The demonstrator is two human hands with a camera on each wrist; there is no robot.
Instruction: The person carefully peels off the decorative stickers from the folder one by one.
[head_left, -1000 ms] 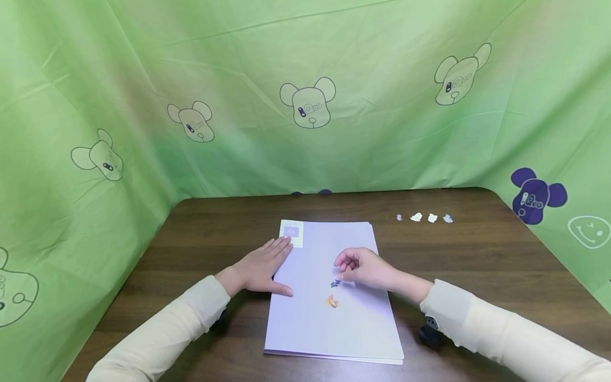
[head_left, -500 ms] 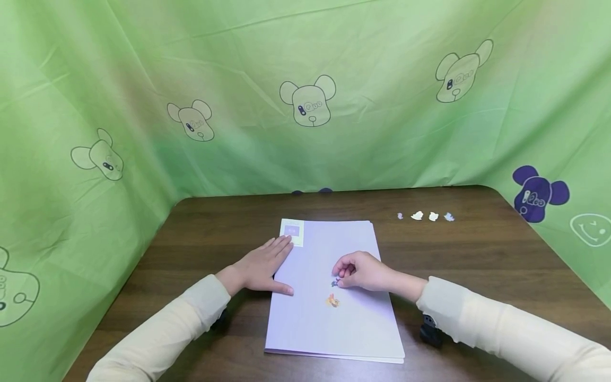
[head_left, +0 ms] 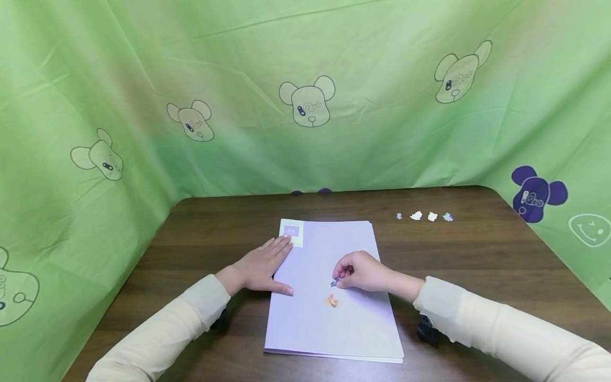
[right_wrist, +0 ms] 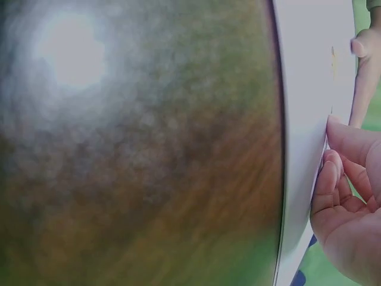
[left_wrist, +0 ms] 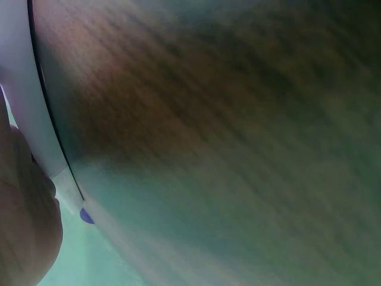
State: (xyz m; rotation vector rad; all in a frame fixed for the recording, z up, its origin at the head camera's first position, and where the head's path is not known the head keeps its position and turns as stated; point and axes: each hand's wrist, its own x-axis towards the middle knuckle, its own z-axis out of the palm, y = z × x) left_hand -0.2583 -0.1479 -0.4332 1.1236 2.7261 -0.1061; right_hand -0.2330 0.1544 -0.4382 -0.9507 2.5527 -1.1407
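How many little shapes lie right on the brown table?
4, in a row off the far right corner of the sheet: small purple shape, white shape, second white shape, bluish shape. Others could hide beneath it.

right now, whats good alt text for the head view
A person's right hand touches a small purple piece on a pale board, the left hand spread at its left edge. An orange piece lies nearer the viewer. Four small pieces lie back right on a brown table, before a green curtain.
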